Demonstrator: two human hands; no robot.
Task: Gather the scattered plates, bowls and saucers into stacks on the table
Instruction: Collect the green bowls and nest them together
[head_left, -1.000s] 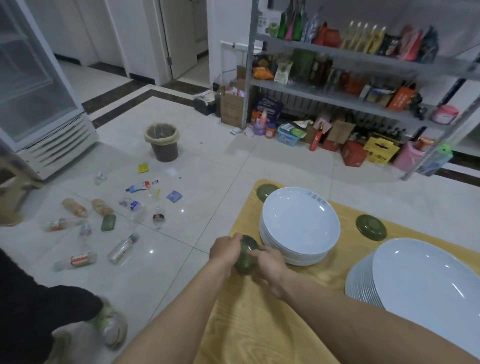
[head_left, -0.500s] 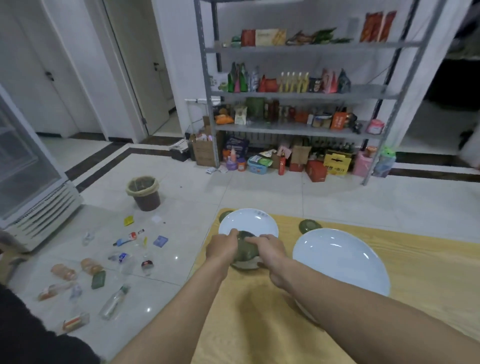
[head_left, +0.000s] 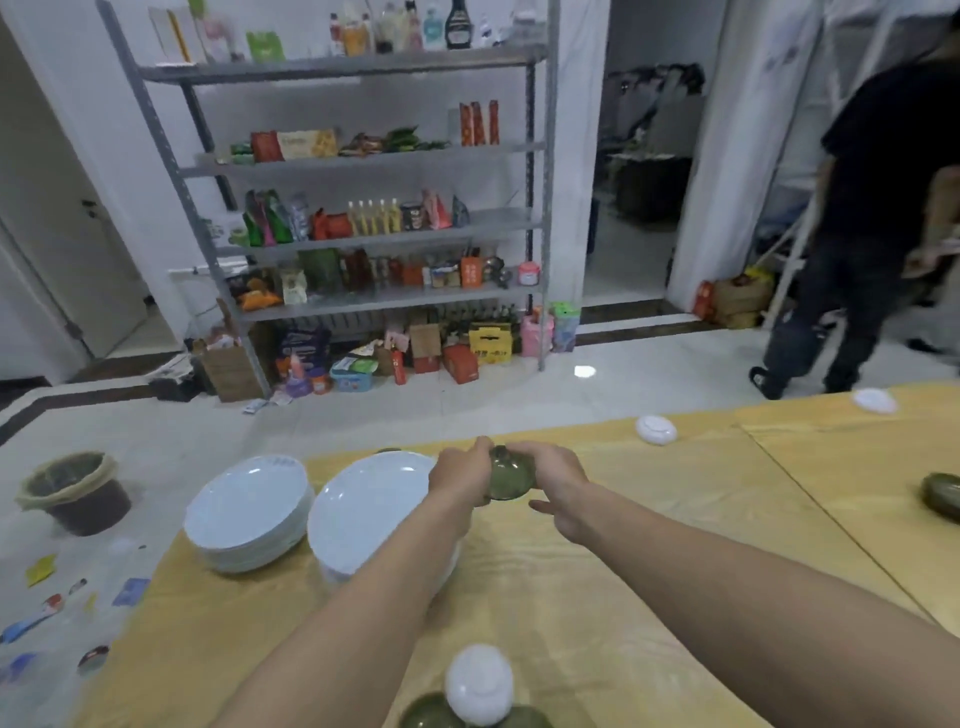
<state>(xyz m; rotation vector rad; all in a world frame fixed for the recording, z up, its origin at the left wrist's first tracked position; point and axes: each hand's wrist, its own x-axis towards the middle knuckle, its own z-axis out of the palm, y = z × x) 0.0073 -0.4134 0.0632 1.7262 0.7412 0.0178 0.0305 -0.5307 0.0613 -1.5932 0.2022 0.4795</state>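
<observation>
On the table (head_left: 623, 571), the right plate stack (head_left: 374, 514) has the left plate stack (head_left: 247, 512) just beside it, a bowl (head_left: 511, 480) to its right, and shelving (head_left: 363, 299) well behind.

Two plate stacks (head_left: 249, 514), perhaps seven bowls (head_left: 478, 683)

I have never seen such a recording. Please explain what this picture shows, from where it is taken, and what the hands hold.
No machine here. A camera worn on a person's head looks forward and down, so you see that person's own bare arms. The left hand and right hand grip a small green bowl over the yellow table. On the table stand a stack of white plates and a second plate stack; small white bowls and green bowls lie scattered. Behind are a metal shelf rack and another person.
</observation>
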